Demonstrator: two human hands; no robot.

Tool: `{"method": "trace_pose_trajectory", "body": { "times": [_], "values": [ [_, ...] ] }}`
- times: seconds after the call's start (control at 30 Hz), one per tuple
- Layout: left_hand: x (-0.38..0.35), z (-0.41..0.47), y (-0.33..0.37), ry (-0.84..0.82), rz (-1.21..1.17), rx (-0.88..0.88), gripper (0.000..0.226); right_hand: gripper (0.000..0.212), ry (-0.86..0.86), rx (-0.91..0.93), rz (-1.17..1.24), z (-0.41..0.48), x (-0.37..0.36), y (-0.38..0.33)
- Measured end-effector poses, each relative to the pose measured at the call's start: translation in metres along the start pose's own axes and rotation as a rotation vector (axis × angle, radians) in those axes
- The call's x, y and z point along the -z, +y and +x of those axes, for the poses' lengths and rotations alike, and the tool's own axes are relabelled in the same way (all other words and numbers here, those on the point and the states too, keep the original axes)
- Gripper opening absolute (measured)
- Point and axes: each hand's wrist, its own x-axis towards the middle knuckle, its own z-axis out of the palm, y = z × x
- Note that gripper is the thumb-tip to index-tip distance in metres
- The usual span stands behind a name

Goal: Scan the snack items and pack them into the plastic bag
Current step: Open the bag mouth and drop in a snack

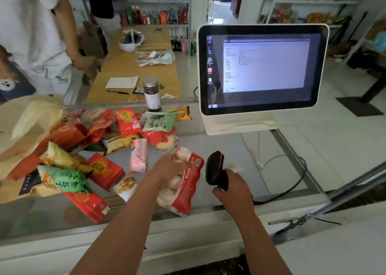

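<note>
Counter left edge: slumped cream plastic bag [25, 128]. Beside it, snack heap covers left half of glass counter [229, 145]: green crinkled pouch [62, 178] toward front edge, flat red carton [104, 170] just right of it, pink soft pack [139, 155] at heap's right fringe. Centre: I see left hand [169, 168] gripping red-and-white bun packet [188, 191], fingers curled over its upper end. Just right, apart from packet: black handheld scanner with orange trim [215, 170], right hand [231, 187] wrapped round handle. Back right corner: white-framed touchscreen terminal [263, 68], lit.
</note>
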Motion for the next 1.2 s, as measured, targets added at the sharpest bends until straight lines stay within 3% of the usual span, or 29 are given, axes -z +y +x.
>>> {"method": "trace_pose_trajectory", "body": {
  "times": [0.17,0.3,0.5,0.83,1.2],
  "values": [
    [0.008,0.003,-0.009,-0.069,-0.104,0.083,0.042,0.017,-0.104,0.074,0.026,0.008,0.048,-0.006],
    [0.009,0.002,-0.01,-0.098,-0.102,0.073,0.03,0.018,-0.215,0.094,0.047,0.013,0.072,-0.019],
    [0.01,0.003,-0.01,-0.094,-0.104,0.069,0.024,0.019,-0.226,0.12,0.046,0.02,0.086,-0.037],
    [0.014,0.012,-0.014,-0.127,-0.097,0.102,0.039,0.015,-0.216,0.102,0.077,0.027,0.089,-0.039],
    [0.015,0.017,-0.015,-0.151,-0.078,0.103,0.032,0.02,-0.226,0.123,0.09,0.028,0.093,-0.04]
  ]
}}
